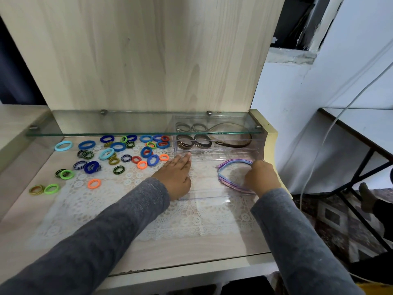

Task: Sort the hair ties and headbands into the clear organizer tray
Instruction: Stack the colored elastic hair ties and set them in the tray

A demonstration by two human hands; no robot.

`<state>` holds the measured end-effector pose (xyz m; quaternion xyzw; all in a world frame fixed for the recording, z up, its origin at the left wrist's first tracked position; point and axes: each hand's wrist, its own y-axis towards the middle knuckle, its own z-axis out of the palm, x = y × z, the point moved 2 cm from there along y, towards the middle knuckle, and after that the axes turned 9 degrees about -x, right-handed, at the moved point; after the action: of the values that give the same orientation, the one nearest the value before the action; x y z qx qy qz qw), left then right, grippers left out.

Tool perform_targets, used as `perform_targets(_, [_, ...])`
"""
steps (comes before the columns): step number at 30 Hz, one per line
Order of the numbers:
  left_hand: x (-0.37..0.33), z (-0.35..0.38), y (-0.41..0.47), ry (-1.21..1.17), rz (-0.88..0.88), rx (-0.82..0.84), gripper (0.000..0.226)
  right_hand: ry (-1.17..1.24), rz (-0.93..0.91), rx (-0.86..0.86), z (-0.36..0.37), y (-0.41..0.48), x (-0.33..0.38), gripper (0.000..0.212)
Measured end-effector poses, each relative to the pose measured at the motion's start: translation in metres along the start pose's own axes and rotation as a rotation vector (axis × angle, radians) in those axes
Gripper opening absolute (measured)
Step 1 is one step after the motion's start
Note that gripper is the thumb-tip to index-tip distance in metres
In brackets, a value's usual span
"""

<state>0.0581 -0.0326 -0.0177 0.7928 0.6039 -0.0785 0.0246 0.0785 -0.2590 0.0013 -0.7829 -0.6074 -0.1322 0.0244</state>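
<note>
The right hand [262, 177] is curling its fingers around the open ends of the pastel headbands [231, 161] and gripping them as one stack. The left hand [176, 175] is lying open, fingers straight, palm down at the left edge of the clear tray [204, 193], apparently bracing it.

The step in hand appears to be seating this stack in the near compartment of the tray. The headbands are lying flat inside that compartment, at its right side, just beside the curved table edge.

Procedure, as judged:
- The person is best keeping the stack pinched together, so that no band is springing apart from the others.
- The left hand is best pressing down on the tray, since light clear plastic is likely to be sliding on the lace mat [180, 220].
- The ends are best going down last, below the near wall.

Orientation: the closed bend of the headbands is pointing left, toward the left hand; the open ends are pointing right, under the right hand. The long axis is running left to right, along the compartment.

The far compartment is holding a dark headband [234, 143] and dark hair ties [203, 141]. The coloured hair ties [119, 146] are lying loose on the table to the left, well apart from the tray.
</note>
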Motion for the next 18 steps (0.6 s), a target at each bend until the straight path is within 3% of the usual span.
perform_targets(7, [0.002,0.0,0.0,-0.208,-0.006,-0.037,0.054,-0.019,-0.013,0.024,0.005,-0.008,0.018,0.036])
perform_targets(10, [0.004,-0.002,-0.008,-0.438,-0.053,-0.21,0.049,-0.015,-0.104,0.014,0.007,-0.015,0.033,0.039])
perform_targets(13, [0.013,-0.004,-0.022,-0.467,-0.135,-0.429,0.041,0.136,-0.216,-0.166,0.012,-0.028,0.054,0.034])
perform_targets(18, [0.043,0.002,-0.047,-0.212,-0.33,-0.661,0.043,0.446,-0.444,-0.461,0.02,-0.06,0.107,0.026])
